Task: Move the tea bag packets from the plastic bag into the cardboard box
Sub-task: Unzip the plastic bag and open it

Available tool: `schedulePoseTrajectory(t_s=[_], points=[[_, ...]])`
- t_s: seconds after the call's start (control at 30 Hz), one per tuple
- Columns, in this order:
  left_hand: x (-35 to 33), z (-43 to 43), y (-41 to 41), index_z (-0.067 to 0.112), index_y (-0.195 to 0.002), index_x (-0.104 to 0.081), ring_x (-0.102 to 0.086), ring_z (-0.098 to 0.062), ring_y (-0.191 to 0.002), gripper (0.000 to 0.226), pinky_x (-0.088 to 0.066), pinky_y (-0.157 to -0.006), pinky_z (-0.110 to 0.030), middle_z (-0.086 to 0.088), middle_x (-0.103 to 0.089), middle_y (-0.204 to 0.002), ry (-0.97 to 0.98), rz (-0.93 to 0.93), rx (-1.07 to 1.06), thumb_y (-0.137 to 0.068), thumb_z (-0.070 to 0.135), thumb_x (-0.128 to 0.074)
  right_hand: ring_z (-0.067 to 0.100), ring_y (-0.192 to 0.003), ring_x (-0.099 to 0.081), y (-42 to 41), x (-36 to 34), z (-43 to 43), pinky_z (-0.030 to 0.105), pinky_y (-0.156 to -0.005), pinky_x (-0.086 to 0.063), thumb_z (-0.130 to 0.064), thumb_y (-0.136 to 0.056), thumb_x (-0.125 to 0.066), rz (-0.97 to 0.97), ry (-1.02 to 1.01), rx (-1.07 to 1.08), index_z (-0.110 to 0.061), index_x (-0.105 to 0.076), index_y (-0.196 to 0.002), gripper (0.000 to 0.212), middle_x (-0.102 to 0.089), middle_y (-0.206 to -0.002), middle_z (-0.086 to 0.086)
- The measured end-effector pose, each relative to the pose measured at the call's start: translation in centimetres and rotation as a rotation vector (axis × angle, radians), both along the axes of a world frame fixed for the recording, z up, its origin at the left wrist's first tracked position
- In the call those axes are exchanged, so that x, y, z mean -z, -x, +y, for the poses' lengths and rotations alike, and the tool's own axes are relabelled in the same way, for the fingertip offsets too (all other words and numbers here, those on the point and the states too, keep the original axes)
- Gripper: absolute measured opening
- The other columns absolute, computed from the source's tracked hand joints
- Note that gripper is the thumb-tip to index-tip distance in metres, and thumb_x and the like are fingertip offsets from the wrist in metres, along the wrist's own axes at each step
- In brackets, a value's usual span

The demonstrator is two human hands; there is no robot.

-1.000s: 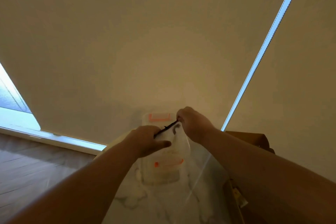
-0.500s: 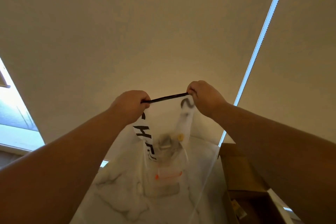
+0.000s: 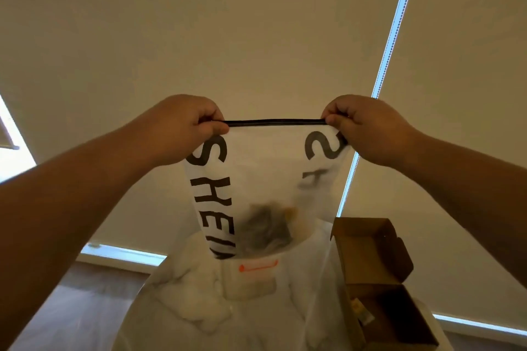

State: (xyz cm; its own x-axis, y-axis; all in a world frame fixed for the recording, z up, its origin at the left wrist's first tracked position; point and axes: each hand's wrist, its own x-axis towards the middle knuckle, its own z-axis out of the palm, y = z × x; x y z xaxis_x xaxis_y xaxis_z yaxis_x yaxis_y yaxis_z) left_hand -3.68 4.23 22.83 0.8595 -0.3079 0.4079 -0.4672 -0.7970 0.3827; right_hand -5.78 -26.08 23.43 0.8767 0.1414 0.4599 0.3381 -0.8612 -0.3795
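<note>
Aloft, translucent plastic bag [image 3: 265,179] with dark blurred contents, left hand [image 3: 182,129] and right hand [image 3: 368,128] pinching its black zip strip's [image 3: 275,122] ends, open cardboard box [image 3: 376,279] on marble table [image 3: 176,310] below.

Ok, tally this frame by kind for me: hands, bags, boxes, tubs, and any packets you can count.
2 hands: left hand and right hand, each pinching the bag's top edge
1 plastic bag
1 cardboard box, open
1 clear tub with an orange clip
packets: blurred clump inside the bag, not countable
Total: 5 counted
</note>
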Motion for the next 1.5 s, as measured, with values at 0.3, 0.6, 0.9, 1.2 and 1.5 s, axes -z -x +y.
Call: schedulePoseTrajectory(t_s=[0.3,0.6,0.9,1.2,1.5], points=[[5.5,0.0,2.4,0.031,-0.082,-0.066,-0.057,-0.008,-0.073,0.011,-0.039,-0.063,-0.028,0.010,-0.063,-0.077,-0.118,0.312,0.048,-0.091,0.037,-0.064,0.010,-0.071,-0.061,2.9,6.5,0.0,0.022,-0.061,-0.044,-0.023,-0.097,-0.055,0.296,0.003,0.028,-0.026,-0.068,-0.093,0.014,-0.064,-0.079,-0.006],[12.7,0.1,5.3,0.035,-0.079,-0.064,-0.057,-0.006,-0.071,0.013,-0.042,-0.061,-0.028,0.011,-0.062,-0.075,-0.051,0.155,-0.016,-0.091,0.038,-0.061,0.006,-0.078,-0.062,4.8,13.3,0.2,0.023,-0.069,-0.048,-0.018,-0.098,-0.053,0.242,-0.102,0.041,-0.029,-0.067,-0.091,0.018,-0.065,-0.088,-0.010],[23.6,0.9,10.5,0.044,-0.077,-0.067,-0.059,0.002,-0.074,0.008,-0.052,-0.070,-0.030,0.022,-0.062,-0.080,-0.079,0.282,0.037,-0.085,0.043,-0.066,-0.003,-0.090,-0.056,11.1,23.4,-1.1,0.013,-0.080,-0.044,-0.020,-0.098,-0.054,0.370,0.036,-0.071,-0.034,-0.070,-0.103,0.022,-0.059,-0.092,-0.024],[32.9,-0.3,10.9,0.032,-0.065,-0.064,-0.055,0.000,-0.072,0.019,-0.043,-0.063,-0.023,0.010,-0.059,-0.069,-0.021,0.310,0.027,-0.081,0.034,-0.073,-0.002,-0.090,-0.058,12.9,33.5,-1.2,0.011,-0.075,-0.047,-0.020,-0.095,-0.060,0.460,-0.036,-0.043,-0.042,-0.063,-0.103,0.023,-0.058,-0.095,-0.022],[36.1,-0.8,11.4,0.029,-0.066,-0.059,-0.056,-0.001,-0.060,0.024,-0.041,-0.050,-0.018,0.011,-0.060,-0.065,0.025,0.174,0.017,-0.088,0.035,-0.068,0.002,-0.076,-0.061,13.0,37.6,-1.5,0.013,-0.068,-0.050,-0.019,-0.082,-0.077,0.244,-0.230,0.049,-0.028,-0.065,-0.092,0.018,-0.065,-0.080,-0.009]])
